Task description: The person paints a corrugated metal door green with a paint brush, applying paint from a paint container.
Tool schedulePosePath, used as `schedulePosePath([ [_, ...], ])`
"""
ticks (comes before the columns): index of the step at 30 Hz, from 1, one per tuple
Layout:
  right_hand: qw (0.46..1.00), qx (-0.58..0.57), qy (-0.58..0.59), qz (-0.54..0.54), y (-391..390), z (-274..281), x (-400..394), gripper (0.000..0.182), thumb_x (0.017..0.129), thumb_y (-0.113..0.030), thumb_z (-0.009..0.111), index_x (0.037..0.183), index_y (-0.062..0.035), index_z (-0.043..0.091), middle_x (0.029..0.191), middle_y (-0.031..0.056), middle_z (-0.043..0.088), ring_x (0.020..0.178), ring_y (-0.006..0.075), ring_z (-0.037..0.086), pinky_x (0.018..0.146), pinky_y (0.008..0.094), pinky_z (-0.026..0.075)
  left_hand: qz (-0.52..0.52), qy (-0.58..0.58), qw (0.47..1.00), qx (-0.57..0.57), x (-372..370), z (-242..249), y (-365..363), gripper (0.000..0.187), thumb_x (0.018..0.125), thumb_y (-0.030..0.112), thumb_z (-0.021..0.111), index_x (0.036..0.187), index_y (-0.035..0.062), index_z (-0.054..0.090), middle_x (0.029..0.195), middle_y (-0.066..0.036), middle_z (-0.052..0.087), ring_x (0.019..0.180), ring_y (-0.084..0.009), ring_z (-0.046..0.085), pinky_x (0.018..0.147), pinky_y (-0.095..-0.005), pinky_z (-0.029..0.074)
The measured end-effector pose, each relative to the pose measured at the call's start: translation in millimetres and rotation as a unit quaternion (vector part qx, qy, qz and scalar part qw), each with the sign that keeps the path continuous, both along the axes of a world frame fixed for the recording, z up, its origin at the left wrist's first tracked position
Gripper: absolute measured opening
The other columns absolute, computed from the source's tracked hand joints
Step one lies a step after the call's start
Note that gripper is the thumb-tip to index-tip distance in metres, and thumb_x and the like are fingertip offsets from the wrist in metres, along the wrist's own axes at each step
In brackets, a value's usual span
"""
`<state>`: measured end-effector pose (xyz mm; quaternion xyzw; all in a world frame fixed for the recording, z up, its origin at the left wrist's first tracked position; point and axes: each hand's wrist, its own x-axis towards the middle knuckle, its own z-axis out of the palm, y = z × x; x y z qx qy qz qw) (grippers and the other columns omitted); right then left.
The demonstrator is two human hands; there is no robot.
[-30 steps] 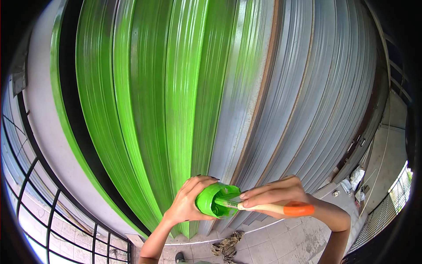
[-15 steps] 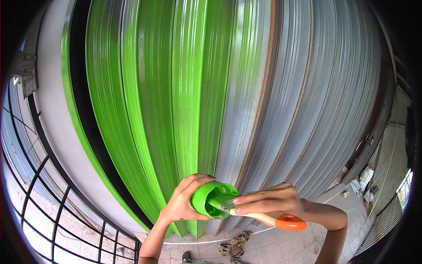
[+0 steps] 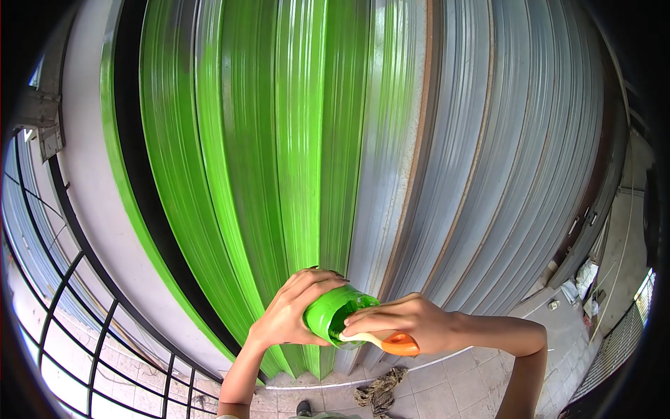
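My left hand [image 3: 293, 307] is wrapped round a green paint container [image 3: 328, 313], which is tilted with its mouth toward the right. At that mouth, my right hand [image 3: 401, 322] grips a paintbrush [image 3: 398, 342] with a cream and orange handle. The bristles are hidden inside the container. Behind both hands rises a corrugated metal shutter [image 3: 460, 174], coated bright green on its left part and bare grey on its right.
A black metal grille [image 3: 91, 335] stands at the left. On the tiled floor [image 3: 447, 384] lie a crumpled patterned rag [image 3: 380, 391] and a dark shoe tip [image 3: 303, 408]. Loose items [image 3: 586, 279] sit at the right edge.
My right hand has moved left and pushed the brush deeper into the container, hiding its bristles. The view has shifted slightly.
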<state>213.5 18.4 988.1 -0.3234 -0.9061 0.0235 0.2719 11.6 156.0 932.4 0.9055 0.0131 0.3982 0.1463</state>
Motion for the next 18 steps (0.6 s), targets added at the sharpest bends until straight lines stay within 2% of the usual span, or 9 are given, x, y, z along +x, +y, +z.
schedulePosePath([
  [2, 0.997, -0.064, -0.041, -0.017, -3, 7, -1, 0.041, 0.079, -0.001, 0.067, 0.119, -0.0112, 0.061, 0.113, 0.0065, 0.067, 0.092, 0.0237, 0.069, 0.076, 0.0320, 0.059, -0.003, 0.003, 1.000, -0.005, 0, 1, 0, 0.087, 0.046, 0.028, 0.090, 0.123, 0.0058, 0.055, 0.123, -0.011, 0.058, 0.116, -0.0336, 0.053, 0.100, -0.0470, 0.043],
  [5, 0.993, -0.080, -0.083, -0.024, 2, 2, 2, 0.041, 0.079, -0.001, 0.067, 0.118, -0.0109, 0.060, 0.113, 0.0050, 0.067, 0.091, 0.0231, 0.069, 0.075, 0.0315, 0.059, 0.003, 0.005, 1.000, -0.004, 0, 2, 0, 0.087, 0.046, 0.027, 0.090, 0.123, 0.0062, 0.055, 0.123, -0.011, 0.058, 0.117, -0.0334, 0.053, 0.100, -0.0466, 0.043],
  [8, 0.996, -0.067, -0.052, -0.017, 4, 1, 3, 0.040, 0.079, -0.002, 0.068, 0.117, -0.0113, 0.061, 0.111, 0.0038, 0.067, 0.089, 0.0231, 0.069, 0.073, 0.0311, 0.059, 0.000, 0.004, 1.000, -0.008, 1, 2, 0, 0.087, 0.045, 0.026, 0.090, 0.123, 0.0060, 0.056, 0.122, -0.011, 0.058, 0.117, -0.0328, 0.054, 0.100, -0.0460, 0.043],
  [11, 1.000, -0.001, -0.016, -0.026, 1, 5, 4, 0.036, 0.081, -0.003, 0.069, 0.116, -0.0101, 0.062, 0.108, 0.0050, 0.068, 0.089, 0.0217, 0.069, 0.074, 0.0300, 0.059, -0.002, 0.009, 1.000, -0.022, 3, -3, 6, 0.090, 0.047, 0.026, 0.088, 0.128, 0.0074, 0.054, 0.126, -0.012, 0.054, 0.117, -0.0319, 0.052, 0.103, -0.0443, 0.040],
  [14, 0.987, 0.024, 0.150, -0.053, 5, 2, 0, 0.028, 0.084, -0.005, 0.068, 0.112, -0.0105, 0.063, 0.094, 0.0049, 0.071, 0.081, 0.0185, 0.071, 0.068, 0.0281, 0.059, 0.006, 0.002, 0.997, -0.081, 5, -5, 3, 0.089, 0.047, 0.027, 0.088, 0.126, 0.0058, 0.054, 0.122, -0.012, 0.057, 0.115, -0.0313, 0.054, 0.101, -0.0433, 0.042],
  [15, 0.979, -0.023, 0.189, -0.070, 5, 0, 3, 0.029, 0.085, -0.004, 0.068, 0.114, -0.0033, 0.061, 0.099, 0.0081, 0.070, 0.088, 0.0157, 0.070, 0.075, 0.0262, 0.058, 0.027, -0.007, 0.996, -0.079, 7, -5, 0, 0.086, 0.049, 0.029, 0.089, 0.124, 0.0048, 0.055, 0.118, -0.012, 0.059, 0.112, -0.0306, 0.057, 0.099, -0.0424, 0.044],
  [18, 0.915, -0.134, 0.374, -0.073, 9, -11, 6, 0.030, 0.086, -0.004, 0.068, 0.113, 0.0044, 0.057, 0.102, 0.0123, 0.069, 0.091, 0.0165, 0.069, 0.077, 0.0269, 0.058, 0.071, -0.016, 0.991, -0.109, 13, -9, -7, 0.085, 0.050, 0.032, 0.090, 0.123, 0.0048, 0.055, 0.117, -0.012, 0.060, 0.108, -0.0307, 0.059, 0.097, -0.0422, 0.045],
])
